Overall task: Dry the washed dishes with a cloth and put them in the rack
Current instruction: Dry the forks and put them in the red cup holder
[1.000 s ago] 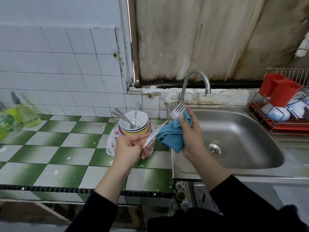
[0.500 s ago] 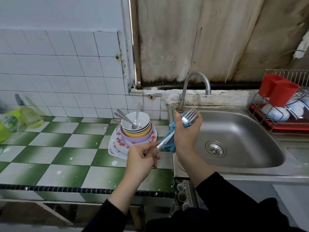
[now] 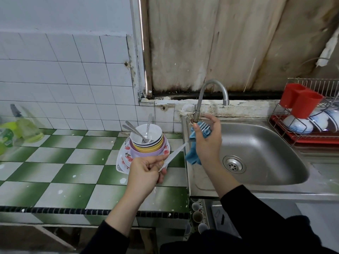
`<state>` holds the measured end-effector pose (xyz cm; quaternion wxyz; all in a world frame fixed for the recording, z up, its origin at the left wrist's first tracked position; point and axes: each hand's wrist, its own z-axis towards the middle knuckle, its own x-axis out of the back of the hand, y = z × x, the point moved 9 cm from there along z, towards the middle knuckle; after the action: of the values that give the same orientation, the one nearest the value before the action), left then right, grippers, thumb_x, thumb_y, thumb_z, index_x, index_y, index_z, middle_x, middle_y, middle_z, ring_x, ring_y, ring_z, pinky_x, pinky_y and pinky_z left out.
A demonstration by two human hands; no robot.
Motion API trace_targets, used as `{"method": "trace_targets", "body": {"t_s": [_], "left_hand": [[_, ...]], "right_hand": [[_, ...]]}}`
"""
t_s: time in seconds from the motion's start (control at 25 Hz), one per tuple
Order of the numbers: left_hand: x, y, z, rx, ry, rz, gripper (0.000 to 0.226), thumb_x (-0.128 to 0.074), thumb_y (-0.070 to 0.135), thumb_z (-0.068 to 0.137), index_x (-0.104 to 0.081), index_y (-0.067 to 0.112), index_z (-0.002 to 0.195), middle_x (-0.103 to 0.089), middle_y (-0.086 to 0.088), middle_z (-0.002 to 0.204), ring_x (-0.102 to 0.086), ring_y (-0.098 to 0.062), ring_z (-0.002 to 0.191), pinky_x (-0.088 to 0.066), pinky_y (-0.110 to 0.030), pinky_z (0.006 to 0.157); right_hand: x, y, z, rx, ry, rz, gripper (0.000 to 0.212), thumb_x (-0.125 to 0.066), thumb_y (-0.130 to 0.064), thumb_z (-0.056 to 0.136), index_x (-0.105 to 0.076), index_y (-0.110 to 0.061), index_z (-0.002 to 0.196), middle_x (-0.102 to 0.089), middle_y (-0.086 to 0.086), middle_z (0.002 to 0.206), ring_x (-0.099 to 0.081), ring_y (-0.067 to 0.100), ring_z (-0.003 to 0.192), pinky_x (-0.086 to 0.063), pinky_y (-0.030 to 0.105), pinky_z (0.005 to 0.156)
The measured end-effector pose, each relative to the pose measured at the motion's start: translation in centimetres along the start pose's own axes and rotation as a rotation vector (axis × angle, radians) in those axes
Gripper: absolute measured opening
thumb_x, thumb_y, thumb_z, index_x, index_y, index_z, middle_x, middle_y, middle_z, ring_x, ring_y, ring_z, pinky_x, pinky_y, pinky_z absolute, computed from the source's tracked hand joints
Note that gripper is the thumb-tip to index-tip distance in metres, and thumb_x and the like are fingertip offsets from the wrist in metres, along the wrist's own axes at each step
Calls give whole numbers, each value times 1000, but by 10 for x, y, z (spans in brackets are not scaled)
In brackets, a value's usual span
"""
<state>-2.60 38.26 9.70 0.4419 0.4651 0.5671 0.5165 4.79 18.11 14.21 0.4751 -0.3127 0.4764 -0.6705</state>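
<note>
The fingers of the left hand pinch the very end of the fork handle, thumb on top and the other fingers curled under it, above the front part of the counter. The fingers of the right hand are bent around the blue cloth and press it against the neck of the fork, just under the tines, which stick out above the thumb, over the left rim of the sink and near the base of the tap. One second ago the cloth was bunched around the middle of the handle and the right hand was lower; now hand and cloth are at the tines, more of the handle is bare, and a tail of cloth hangs under the palm. The left hand kept its pinch. Behind the left hand the stack of bowls and plates stands on the counter, with spoons in the top bowl. The rack is at the far right, with two red cups and white-blue bowls; the picture edge cuts it off. The cloth hides the neck of the fork, the handle is blurred, and the green bottles at the left edge are blurred too
</note>
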Motion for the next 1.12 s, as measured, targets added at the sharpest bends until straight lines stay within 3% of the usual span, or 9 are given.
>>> {"method": "trace_targets", "body": {"t_s": [0.24,0.48,0.68,0.76,0.84,0.92,1.12], "left_hand": [[3,6,2,-9,-8,23,36,-48,-9,95,-70,19,88,-58,1,46,-42,-9,33,-40,-17,44],[22,8,6,-26,95,-5,26,-47,-9,95,-70,2,100,-55,-3,44,-43,-8,33,-50,-19,51],[5,25,12,-80,107,-83,27,-46,-9,96,-67,6,104,-61,2,47,-47,-5,35,-38,-15,38],[-5,29,16,-116,95,-76,25,-48,-8,95,-67,2,107,-62,-5,54,-47,-7,36,-37,-15,38],[-12,31,18,-162,81,-44,25,-50,-8,95,-67,0,112,-65,-7,60,-47,-7,37,-38,-15,40],[-17,31,20,-169,48,-60,26,-50,-8,95,-65,0,114,-63,0,53,-48,-7,37,-38,-15,41],[-35,31,10,-203,-124,-26,30,-52,-8,93,-66,9,113,-66,3,56,-54,-7,42,-40,-17,43]], "right_hand": [[4,-19,23,141,-58,-218,11,-62,-16,94,-59,-12,104,-61,-5,92,-57,-15,76,-45,5,65],[26,-32,26,67,96,-46,12,-57,-26,97,-54,-20,106,-55,-13,93,-58,-8,76,-50,15,67],[-19,-25,-19,-49,-85,-47,28,-59,-29,93,-46,-23,117,-45,-6,116,-56,7,96,-51,18,73],[-39,-23,-34,-17,-159,-110,42,-65,-27,90,-44,-19,125,-40,-1,123,-52,9,105,-50,19,86],[-50,-25,-43,46,-182,-159,49,-71,-21,86,-44,-17,126,-37,1,123,-46,8,107,-41,15,94],[-48,-28,-38,75,-154,-132,49,-76,-17,81,-47,-22,120,-42,0,119,-47,6,102,-39,13,91],[-29,-22,-4,-4,-81,45,30,-76,-8,80,-57,-25,95,-61,-7,97,-62,14,92,-54,36,85]]}}
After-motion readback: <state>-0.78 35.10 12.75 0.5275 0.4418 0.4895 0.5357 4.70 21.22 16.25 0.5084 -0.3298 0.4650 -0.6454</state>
